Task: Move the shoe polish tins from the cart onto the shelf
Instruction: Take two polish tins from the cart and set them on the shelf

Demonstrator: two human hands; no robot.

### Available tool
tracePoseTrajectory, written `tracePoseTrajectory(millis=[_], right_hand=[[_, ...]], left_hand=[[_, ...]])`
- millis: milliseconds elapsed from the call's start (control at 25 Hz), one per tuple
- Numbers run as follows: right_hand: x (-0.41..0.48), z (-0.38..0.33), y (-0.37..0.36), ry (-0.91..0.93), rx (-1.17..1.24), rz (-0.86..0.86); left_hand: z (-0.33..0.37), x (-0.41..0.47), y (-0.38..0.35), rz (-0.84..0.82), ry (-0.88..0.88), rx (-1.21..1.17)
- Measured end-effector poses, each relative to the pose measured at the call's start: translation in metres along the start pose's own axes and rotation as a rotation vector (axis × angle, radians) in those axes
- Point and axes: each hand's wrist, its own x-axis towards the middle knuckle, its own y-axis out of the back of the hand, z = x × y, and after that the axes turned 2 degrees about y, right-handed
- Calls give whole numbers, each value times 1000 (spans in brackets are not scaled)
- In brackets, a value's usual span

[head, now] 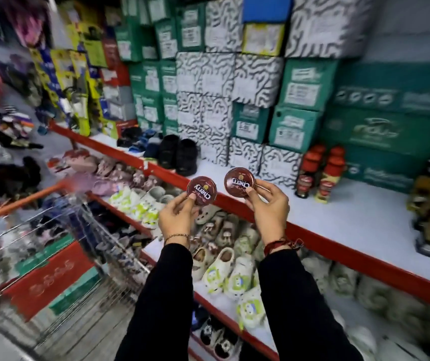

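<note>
shoe boxes (pixel 255 76) stacked; polish bottles (pixel 320 173) upright; clogs (pixel 224 269) below

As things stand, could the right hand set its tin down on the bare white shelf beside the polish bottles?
Probably yes. The right hand holds its tin just above the shelf's red front edge, and the white surface left of the polish bottles looks bare, with nothing between the tin and that spot.

two round maroon tins (pixel 201 191) (pixel 239 182), lids facing camera, above red-edged shelf (pixel 339 217)
</note>
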Motion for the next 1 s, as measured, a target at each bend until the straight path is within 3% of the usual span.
tracePoseTrajectory(millis=[240, 440, 680, 1000], right_hand=[[26, -25, 97, 28, -48, 221], [41, -38, 171, 47, -123, 411], [51, -42, 233, -76, -174, 523], [58, -36, 247, -274, -438, 565]], left_hand=[[-18, -26, -101, -280, 131, 0], [-39, -49, -174, -467, 153, 138], [-74, -72, -232, -609, 177, 392], [-97, -71, -259, -666, 155, 718]])
